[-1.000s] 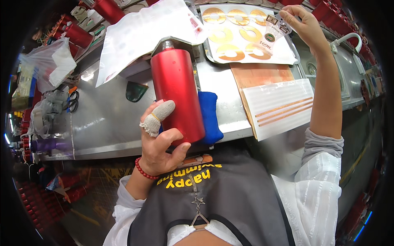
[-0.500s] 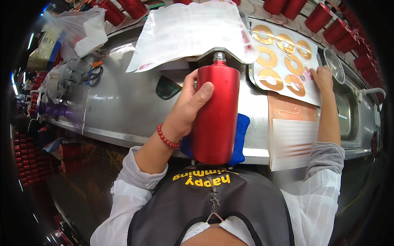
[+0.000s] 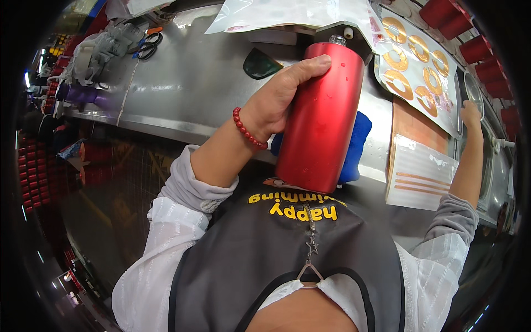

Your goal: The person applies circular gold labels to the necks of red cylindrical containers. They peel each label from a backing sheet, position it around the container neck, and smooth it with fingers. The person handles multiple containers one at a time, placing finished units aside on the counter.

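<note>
My left hand (image 3: 279,94) is wrapped around the left side of a large red bottle (image 3: 321,119), its thumb near the shoulder. The bottle leans in front of my apron, its clear threaded neck (image 3: 337,40) pointing away from me. Small drops dot its red surface. Behind it a blue cloth (image 3: 357,146) lies at the bench edge. Far to the right, my right hand (image 3: 471,112) is at the near rim of a clear round bowl (image 3: 474,91); its fingers are too small and partly hidden to read. A dark green scraper (image 3: 263,63) lies beyond my left hand.
A sheet of gold ring-shaped decals (image 3: 399,82) lies right of the bottle. Nearer is a white sheet with copper-coloured strips (image 3: 423,171) on a brown board (image 3: 417,128). Black scissors (image 3: 148,45) lie at the far left of the metal bench (image 3: 188,83). Red bottles (image 3: 448,17) stand far right.
My right hand has moved from the edge of the decal sheet to the clear bowl. My left hand keeps its hold on the red bottle, now more tilted. The whole view has shifted.
</note>
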